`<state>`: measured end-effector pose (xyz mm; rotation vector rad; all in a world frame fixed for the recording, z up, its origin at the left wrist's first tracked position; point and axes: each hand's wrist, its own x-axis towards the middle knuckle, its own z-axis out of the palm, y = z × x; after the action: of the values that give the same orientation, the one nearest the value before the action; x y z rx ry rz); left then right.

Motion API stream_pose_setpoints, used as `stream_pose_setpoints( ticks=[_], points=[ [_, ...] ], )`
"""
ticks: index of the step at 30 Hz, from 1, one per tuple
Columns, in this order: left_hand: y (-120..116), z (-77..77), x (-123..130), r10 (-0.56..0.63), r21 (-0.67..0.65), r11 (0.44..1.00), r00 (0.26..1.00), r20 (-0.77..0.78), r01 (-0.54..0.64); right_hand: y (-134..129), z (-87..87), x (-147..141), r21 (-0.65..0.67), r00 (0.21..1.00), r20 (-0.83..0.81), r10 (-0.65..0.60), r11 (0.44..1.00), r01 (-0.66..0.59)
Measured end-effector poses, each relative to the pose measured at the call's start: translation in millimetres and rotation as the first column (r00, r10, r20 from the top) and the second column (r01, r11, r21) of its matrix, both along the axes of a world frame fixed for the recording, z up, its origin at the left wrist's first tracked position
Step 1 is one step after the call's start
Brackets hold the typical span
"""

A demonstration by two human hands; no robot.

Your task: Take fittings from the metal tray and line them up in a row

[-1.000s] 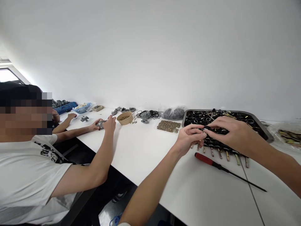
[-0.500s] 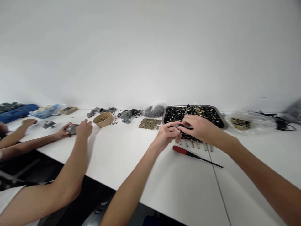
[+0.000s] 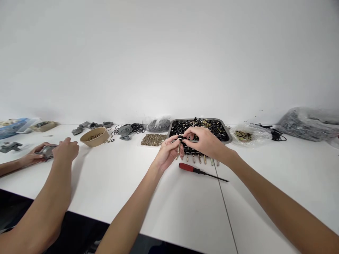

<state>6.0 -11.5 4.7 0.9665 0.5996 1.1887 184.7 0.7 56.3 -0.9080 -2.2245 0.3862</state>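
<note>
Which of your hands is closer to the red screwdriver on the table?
Left. The left hand is just above and left of the red screwdriver handle. The right hand is farther up, by the metal tray. Both pinch a small part.

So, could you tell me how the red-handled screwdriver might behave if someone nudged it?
The screwdriver lies flat on the smooth white table, so it would probably slide or roll easily. Its thin metal shaft looks stiff, and the handle end seems heavier.

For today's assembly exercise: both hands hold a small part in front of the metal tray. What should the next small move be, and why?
Probably lay the pin with the row of pins by the tray: the left hand and right hand pinch it just above them.
</note>
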Motion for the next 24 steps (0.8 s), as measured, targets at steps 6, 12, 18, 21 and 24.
stream_pose_setpoints(
  ticks=[6,12,18,21,24],
  points=[
    [-0.7,0.8,1.7,0.088,0.034,0.996,0.991,-0.104,-0.085,4.1,-2.7,3.2,0.028,0.998,-0.059,0.005,1.0,-0.003],
    [0.7,-4.3,6.8,0.219,0.091,0.975,0.951,-0.218,-0.203,4.1,-0.9,10.3,-0.152,0.996,0.041,0.085,0.985,-0.078],
    [-0.3,-4.7,9.9,0.184,0.031,0.983,0.961,-0.208,-0.181,5.6,0.5,13.7,-0.236,0.993,0.005,0.121,0.965,-0.117],
    [0.8,-7.4,11.9,0.187,0.007,0.982,0.963,-0.196,-0.189,7.0,-1.1,11.5,-0.195,0.992,0.043,0.118,0.975,-0.108],
    [-0.9,-9.2,16.6,0.169,0.021,0.986,0.97,-0.175,-0.168,6.8,0.2,12.5,-0.151,0.988,0.094,0.119,0.983,-0.104]
  ],
)
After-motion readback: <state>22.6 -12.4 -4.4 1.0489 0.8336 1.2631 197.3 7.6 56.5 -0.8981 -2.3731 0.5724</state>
